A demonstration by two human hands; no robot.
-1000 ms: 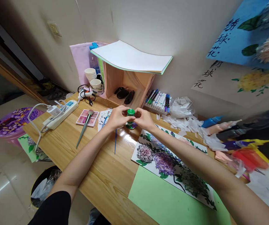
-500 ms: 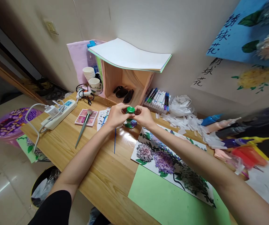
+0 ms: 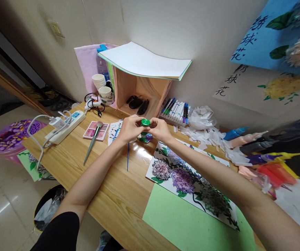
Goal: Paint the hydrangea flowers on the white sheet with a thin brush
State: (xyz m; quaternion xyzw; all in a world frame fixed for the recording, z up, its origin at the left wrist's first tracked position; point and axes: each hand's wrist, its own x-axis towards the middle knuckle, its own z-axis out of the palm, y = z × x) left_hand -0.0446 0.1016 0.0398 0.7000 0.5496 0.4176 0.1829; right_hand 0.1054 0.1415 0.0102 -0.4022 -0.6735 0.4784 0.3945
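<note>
A: Where's the main thing, & what's the grip doing?

B: A small green container [image 3: 145,122], held btwn both hands over the far half of the wooden counter [image 3: 113,195]. The left hand [image 3: 130,130] grasps it from the left, thumb reaching across its front; the right hand [image 3: 161,129] pinches it from the right.

A: Long axis? Nearer hand?

B: Approx. vert., round top facing up. Neither's nearer; both grips are on it.

A: Anything underneath?

B: A rounded, paint-smeared piece [image 3: 146,139], green & purple, just below. Can't tell if the two touch.

A: Materials & shapes?

B: Container: glossy top, prob. plastic, partly hidden lower down. Counter: smooth, pale grain, w/ bright glare near the hands. A thin blue stick [image 3: 128,157], prob. a brush, lies near the left hand. On the right hand's side, a painting [image 3: 182,181]: white panel w/ ruffled, raised-looking pink & purple flowers, partly over a flat green sheet [image 3: 181,219].

A: Farther off?

B: Left, a pink palette [image 3: 89,132], compartmented, w/ a soft-headed makeup brush [image 3: 89,150] resting across it. Far right, crumpled white scraps [image 3: 207,130], thin & papery, beside slim marker pens [image 3: 176,111].
</note>
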